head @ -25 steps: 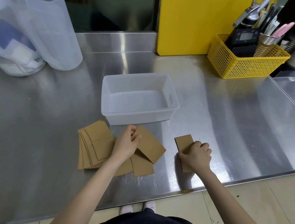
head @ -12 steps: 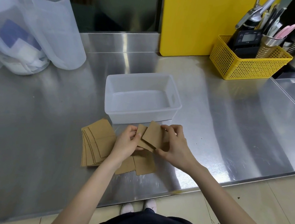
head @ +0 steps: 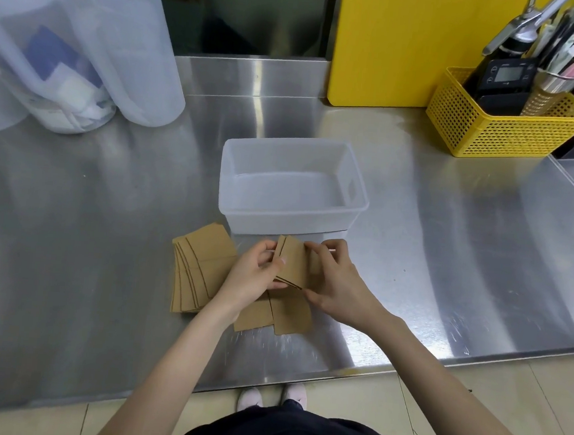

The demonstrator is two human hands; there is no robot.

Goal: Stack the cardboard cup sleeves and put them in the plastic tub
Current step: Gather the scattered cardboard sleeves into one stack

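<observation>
Brown cardboard sleeves, small stack, pinched between both hands just in front of plastic tub. Left hand fingers curled on stack's left edge, thumb on face. Right hand fingers closed on right edge. Tub holds nothing. Fanned sleeve pile flat on steel counter, left of hands; two loose sleeves under hands.

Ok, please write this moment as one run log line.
both hands: squaring sleeves | tub: empty | fanned pile: on counter
</observation>
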